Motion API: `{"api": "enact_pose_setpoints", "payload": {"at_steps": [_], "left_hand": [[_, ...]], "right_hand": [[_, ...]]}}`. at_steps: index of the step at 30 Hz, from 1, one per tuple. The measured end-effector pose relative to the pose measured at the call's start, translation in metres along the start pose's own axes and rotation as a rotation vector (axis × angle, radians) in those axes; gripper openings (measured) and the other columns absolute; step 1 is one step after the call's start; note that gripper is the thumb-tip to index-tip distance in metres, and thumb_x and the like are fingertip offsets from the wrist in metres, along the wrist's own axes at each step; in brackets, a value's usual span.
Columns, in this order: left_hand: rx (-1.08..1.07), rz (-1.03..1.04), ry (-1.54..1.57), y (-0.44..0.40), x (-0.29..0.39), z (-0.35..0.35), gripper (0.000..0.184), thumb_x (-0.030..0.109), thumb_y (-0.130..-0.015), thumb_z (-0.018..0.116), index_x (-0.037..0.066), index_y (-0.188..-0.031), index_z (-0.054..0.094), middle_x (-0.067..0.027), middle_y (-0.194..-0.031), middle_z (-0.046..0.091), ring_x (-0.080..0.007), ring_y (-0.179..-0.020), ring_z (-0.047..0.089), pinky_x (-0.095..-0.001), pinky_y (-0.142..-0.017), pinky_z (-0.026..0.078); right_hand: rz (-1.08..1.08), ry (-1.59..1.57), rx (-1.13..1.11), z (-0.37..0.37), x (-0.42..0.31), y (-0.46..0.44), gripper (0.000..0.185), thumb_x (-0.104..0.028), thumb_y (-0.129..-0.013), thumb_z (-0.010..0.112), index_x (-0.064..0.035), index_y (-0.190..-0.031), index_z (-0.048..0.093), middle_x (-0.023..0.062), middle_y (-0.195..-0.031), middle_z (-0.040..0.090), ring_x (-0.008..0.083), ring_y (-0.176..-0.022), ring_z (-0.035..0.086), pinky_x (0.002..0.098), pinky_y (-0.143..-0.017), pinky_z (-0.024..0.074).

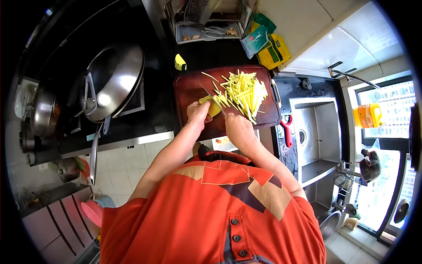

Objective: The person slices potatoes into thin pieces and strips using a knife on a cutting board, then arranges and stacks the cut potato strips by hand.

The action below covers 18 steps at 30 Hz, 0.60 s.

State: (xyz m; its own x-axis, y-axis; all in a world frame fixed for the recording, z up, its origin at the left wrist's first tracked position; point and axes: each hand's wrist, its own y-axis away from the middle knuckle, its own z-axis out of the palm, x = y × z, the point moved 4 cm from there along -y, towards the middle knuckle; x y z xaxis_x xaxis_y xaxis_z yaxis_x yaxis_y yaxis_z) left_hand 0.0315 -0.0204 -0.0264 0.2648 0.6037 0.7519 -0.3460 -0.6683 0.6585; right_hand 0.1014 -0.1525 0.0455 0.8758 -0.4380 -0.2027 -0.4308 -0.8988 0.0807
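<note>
With clock directions taken from the cutting board's middle and 12 away from the person, a black bench [224, 55] spans the kitchen. A steel sink [326, 132] is set in it between 3 and 4 o'clock; a steel pan [121, 88] sits at 9. The dark red cutting board [187, 86] has its long axis from 9 to 3. Its bare room is mostly on the 9-to-10 o'clock side; bare bench lies beyond its 12 o'clock edge.

A heap of pale yellow strips [246, 90] covers much of the board's 1-to-3 o'clock side. They lie at mixed angles, some lower ones pointing towards 5.

The right hand [239, 128] has its grip closed around a knife [218, 104]. The blade, almost edge-on, points towards 11; the handle is hidden in the fist. Left of the blade, the left hand's [198, 112] grip is narrow, holding a yellow vegetable piece [214, 109] on the board. Fingers and blade partly cover this piece, making its long axis hard to tell.

A red-handled tool [287, 131] lies near 4 o'clock, and a dark-skinned vegetable chunk [180, 63] just beyond the board at 10.
</note>
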Motion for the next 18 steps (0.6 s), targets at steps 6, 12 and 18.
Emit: {"api": "enact_pose_setpoints", "payload": {"at_steps": [6,12,18], "left_hand": [[0.008,0.006,0.019,0.002,-0.002,-0.001,0.021,0.022,-0.077,0.067,0.005,-0.089,0.064,-0.0056,-0.07,0.061,-0.0124,-0.045,0.051,-0.0274,-0.041,0.046],[-0.032,0.015,-0.003,-0.004,-0.008,-0.003,0.028,0.027,-0.079,0.069,0.005,-0.094,0.063,-0.0044,-0.069,0.059,-0.0095,-0.045,0.05,-0.0318,-0.048,0.054],[-0.037,0.008,0.062,-0.001,-0.007,-0.002,0.023,0.023,-0.078,0.069,0.005,-0.089,0.063,-0.0043,-0.067,0.06,-0.0096,-0.042,0.049,-0.0272,-0.042,0.048]], "right_hand": [[0.013,-0.038,-0.005,0.011,0.004,-0.003,0.005,-0.004,-0.082,0.052,-0.0007,-0.081,0.056,0.0174,-0.066,0.065,0.0305,-0.065,0.068,0.0368,-0.056,0.0558],[0.04,0.017,0.025,0.017,0.008,-0.007,0.01,-0.007,-0.086,0.051,-0.0015,-0.079,0.055,0.0159,-0.062,0.063,0.03,-0.063,0.068,0.0378,-0.055,0.0554],[0.006,-0.054,-0.06,-0.032,0.002,0.024,0.022,-0.019,-0.094,0.046,-0.0023,-0.082,0.053,0.0185,-0.061,0.062,0.0331,-0.057,0.065,0.0419,-0.052,0.0528]]}}
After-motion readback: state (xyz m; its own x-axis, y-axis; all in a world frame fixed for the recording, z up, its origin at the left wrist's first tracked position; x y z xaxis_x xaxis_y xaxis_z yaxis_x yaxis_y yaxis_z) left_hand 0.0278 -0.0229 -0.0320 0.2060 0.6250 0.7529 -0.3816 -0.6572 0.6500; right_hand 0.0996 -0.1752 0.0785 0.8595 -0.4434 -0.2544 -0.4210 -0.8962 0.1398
